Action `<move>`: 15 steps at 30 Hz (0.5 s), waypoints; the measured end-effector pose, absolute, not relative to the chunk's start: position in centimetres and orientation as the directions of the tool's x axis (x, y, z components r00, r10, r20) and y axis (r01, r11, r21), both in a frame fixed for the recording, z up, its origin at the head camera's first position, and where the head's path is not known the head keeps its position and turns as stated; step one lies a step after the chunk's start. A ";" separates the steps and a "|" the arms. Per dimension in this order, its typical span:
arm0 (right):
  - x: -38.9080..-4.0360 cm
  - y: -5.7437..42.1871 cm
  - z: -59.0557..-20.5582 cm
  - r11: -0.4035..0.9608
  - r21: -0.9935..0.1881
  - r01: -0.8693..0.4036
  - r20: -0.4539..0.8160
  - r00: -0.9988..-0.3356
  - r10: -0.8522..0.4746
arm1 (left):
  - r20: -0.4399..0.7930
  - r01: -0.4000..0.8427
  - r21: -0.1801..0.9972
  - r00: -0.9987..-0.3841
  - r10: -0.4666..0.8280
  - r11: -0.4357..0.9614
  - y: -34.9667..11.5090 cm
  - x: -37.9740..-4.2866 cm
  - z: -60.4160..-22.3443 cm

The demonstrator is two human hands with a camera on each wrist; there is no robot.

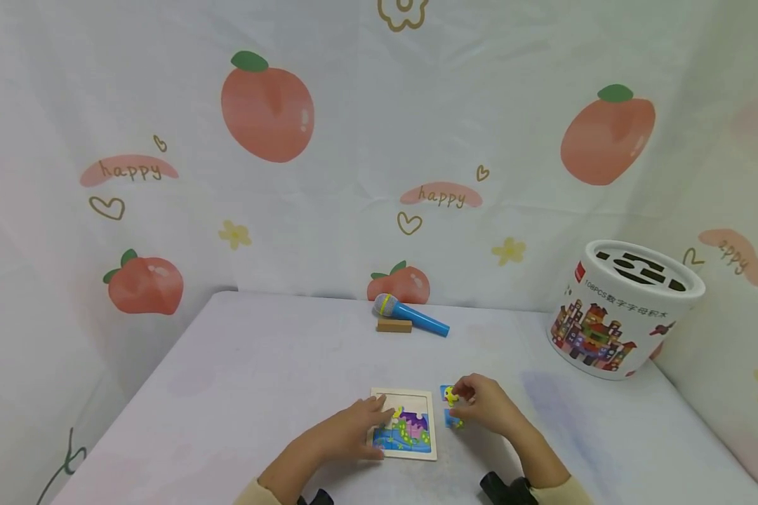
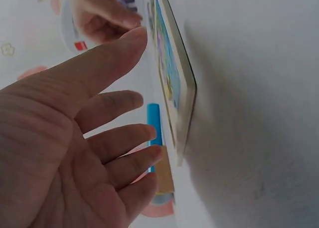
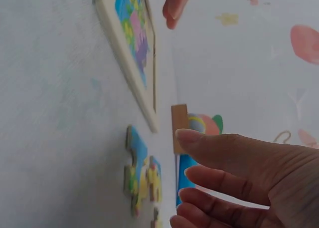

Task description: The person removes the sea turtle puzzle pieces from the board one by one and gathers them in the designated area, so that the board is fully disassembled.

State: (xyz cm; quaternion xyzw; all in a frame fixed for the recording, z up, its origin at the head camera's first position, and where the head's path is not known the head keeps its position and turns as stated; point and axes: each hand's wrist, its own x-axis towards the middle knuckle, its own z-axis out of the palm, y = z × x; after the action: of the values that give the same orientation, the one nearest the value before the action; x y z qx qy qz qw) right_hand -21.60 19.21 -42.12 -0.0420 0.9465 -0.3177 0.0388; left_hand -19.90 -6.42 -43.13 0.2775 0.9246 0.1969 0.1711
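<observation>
A square wooden puzzle tray (image 1: 418, 399) lies on the table, its lower part filled with colourful pieces and its upper part bare wood. My left hand (image 1: 346, 429) hovers at the tray's left side with fingers spread over that edge; the left wrist view shows nothing in its loosely bent fingers (image 2: 124, 140). To the right of the tray lie loose jigsaw pieces (image 1: 450, 418), blue and yellow. Just above them is my right hand (image 1: 489, 408). In the right wrist view its thumb and fingers (image 3: 214, 175) are apart, with the pieces (image 3: 137, 163) flat on the table below.
Farther back lie a blue toy microphone (image 1: 420, 320) and a small brown wooden block (image 1: 394, 326) beside it. A big white tub (image 1: 625, 308) with printed buildings stands at the right rear. Behind the table hangs a fruit-patterned cloth (image 1: 354, 210).
</observation>
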 end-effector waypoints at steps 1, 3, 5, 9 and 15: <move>-21.7 19.0 -42.0 0.791 -0.607 -0.073 -0.039 -0.992 -0.120 | -0.216 0.452 0.452 -0.781 0.586 0.769 -6.4 -19.6 -43.1; -21.8 18.5 -41.9 0.780 -0.615 -0.118 -0.027 -0.985 -0.171 | -0.237 0.463 0.446 -0.764 0.600 0.766 -6.3 -18.9 -42.9; -22.0 17.9 -41.9 0.758 -0.628 -0.176 -0.022 -0.970 -0.244 | -0.254 0.476 0.442 -0.746 0.615 0.760 -6.2 -18.3 -42.7; -22.6 16.5 -41.9 0.690 -0.671 -0.272 -0.030 -0.920 -0.391 | -0.251 0.527 0.421 -0.714 0.653 0.738 -6.1 -17.5 -42.5; -23.7 14.4 -42.4 0.645 -0.708 -0.288 -0.091 -0.868 -0.488 | -0.200 0.618 0.358 -0.682 0.704 0.700 -6.0 -17.0 -42.5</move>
State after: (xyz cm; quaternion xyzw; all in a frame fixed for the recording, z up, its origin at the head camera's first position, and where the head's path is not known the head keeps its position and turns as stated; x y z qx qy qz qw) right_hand -23.65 14.40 -42.39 -0.2166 0.8963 -0.3616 0.1381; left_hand -16.97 -6.02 -42.46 0.3639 0.9075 0.1318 0.1630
